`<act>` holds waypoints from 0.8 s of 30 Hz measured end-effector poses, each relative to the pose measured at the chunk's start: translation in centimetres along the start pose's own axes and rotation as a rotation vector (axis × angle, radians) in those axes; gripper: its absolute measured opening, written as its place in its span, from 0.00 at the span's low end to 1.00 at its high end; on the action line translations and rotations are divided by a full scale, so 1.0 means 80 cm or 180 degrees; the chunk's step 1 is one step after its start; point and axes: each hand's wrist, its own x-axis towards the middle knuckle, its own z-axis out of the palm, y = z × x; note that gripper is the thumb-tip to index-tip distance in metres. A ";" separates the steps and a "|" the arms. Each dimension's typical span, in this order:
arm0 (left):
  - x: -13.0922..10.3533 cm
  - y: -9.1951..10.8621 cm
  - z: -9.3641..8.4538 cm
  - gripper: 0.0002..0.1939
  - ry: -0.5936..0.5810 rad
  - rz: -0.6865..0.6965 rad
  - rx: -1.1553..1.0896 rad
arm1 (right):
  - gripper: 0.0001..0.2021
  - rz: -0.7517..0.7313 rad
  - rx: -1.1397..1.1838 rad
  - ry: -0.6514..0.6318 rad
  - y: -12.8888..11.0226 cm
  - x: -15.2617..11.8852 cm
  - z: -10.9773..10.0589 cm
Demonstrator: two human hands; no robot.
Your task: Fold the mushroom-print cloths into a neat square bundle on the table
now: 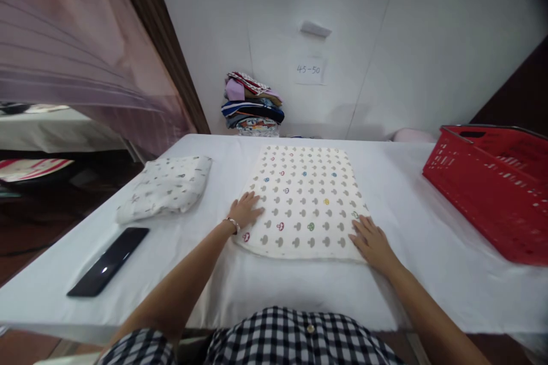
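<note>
A cream cloth (302, 199) printed with rows of grey mushrooms and a few coloured ones lies flat in front of me, in a roughly rectangular shape. On its left edge, near the front corner, rests my left hand (245, 213), fingers spread and a bracelet at the wrist. My right hand (373, 241) touches the cloth's right edge close to the other front corner, its fingers apart. Neither hand grasps anything. Whether the cloth is folded in layers, I cannot tell.
White fabric covers the table (180, 274). To the left lie a folded white patterned cloth (166, 189) and a black phone-like slab (108, 262). A red plastic basket (488, 194) stands at the right. Folded clothes (252, 104) are stacked by the back wall, near a paper sign (310, 71).
</note>
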 end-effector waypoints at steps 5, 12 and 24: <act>-0.039 -0.010 -0.011 0.26 0.0506 -0.0429 -0.0256 | 0.26 0.0526 0.0343 0.0293 0.021 -0.014 -0.008; -0.105 -0.012 -0.011 0.26 0.0562 -0.1397 -0.0673 | 0.30 0.1450 0.0640 -0.0028 0.046 -0.037 -0.016; -0.095 -0.007 -0.013 0.32 0.0430 -0.1954 -0.2366 | 0.44 0.2196 0.1765 -0.0386 0.034 -0.034 -0.023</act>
